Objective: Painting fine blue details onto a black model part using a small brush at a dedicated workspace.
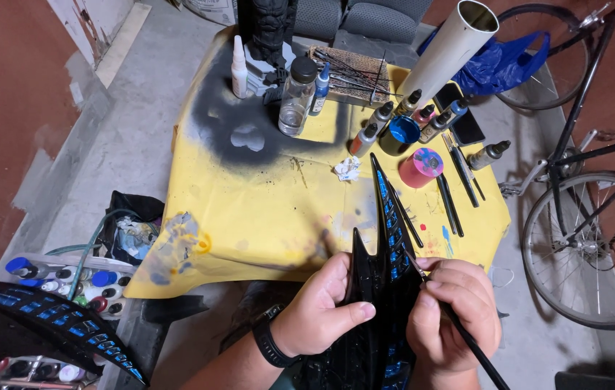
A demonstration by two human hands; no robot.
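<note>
My left hand grips a glossy black spiked model part with rows of small blue squares, holding it upright over the near edge of the table. A black watch sits on that wrist. My right hand holds a thin black paintbrush, its tip touching the blue squares on the part's right side. The long spike of the part points away from me across the yellow table cover.
On the table: a blue paint cup, a pink cup, several small paint bottles, brushes, a glass bottle, a white tube. A matching black part and a bottle tray lie lower left. Bicycles stand right.
</note>
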